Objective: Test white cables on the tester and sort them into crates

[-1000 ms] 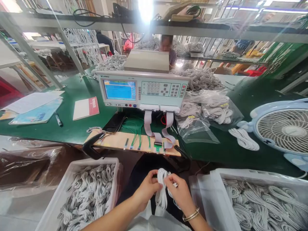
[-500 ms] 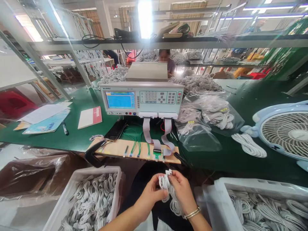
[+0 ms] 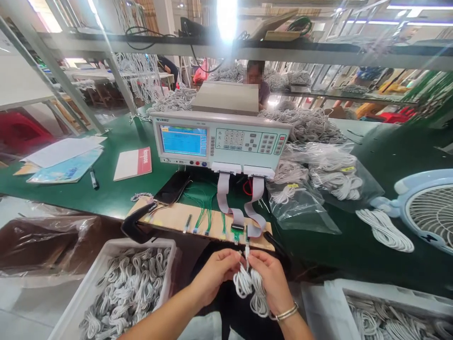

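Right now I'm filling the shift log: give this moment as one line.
left hand: holds white cable bundle | right hand: pinches cable end near test board | tester: screen lit

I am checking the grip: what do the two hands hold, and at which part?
Both hold one coiled white cable. The left hand and right hand pinch its connector ends at the top; the coil hangs below.

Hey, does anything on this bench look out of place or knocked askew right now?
Nothing stands out. Both hands, left hand and right hand, hold a coiled white cable just below the wooden test board. A loose cable coil lies beside the fan.
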A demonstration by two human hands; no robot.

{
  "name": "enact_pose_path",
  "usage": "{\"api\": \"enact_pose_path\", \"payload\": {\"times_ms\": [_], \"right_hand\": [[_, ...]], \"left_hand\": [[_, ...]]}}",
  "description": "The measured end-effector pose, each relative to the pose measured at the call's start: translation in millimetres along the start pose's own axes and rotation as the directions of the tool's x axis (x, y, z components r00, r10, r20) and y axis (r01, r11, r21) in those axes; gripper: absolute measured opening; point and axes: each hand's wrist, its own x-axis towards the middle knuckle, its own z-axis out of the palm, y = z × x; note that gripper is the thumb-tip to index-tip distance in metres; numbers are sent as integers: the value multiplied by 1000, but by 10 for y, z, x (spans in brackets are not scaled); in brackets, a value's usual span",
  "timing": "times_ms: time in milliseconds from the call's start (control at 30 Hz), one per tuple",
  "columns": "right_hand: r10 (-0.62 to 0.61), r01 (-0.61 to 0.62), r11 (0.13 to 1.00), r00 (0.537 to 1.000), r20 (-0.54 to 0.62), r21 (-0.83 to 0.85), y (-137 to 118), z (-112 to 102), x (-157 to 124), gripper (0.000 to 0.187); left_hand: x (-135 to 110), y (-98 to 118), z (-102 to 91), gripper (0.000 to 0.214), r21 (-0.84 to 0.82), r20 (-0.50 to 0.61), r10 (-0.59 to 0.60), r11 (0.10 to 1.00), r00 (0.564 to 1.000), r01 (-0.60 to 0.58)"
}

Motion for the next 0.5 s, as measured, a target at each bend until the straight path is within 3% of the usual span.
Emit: {"api": "enact_pose_path", "payload": {"times_ms": [100, 200, 367, 500], "right_hand": [[90, -89, 976, 996, 4, 197, 18, 42, 2, 16], [90, -87, 970, 996, -2, 225, 40, 58, 17, 16], [-61, 62, 998, 998, 18, -26, 32, -56, 8, 24], [-202, 185, 949, 978, -42, -256, 17, -191, -49, 23]], "left_hand": [[32, -12, -63, 31, -90, -35, -50, 995, 998, 47], [51, -40, -93, 29, -92, -78, -26, 996, 997, 19], [99, -100, -66, 25, -98, -113, 18, 995, 993, -30], [141, -172, -6, 25, -115, -173, 80, 988, 982, -101]]}}
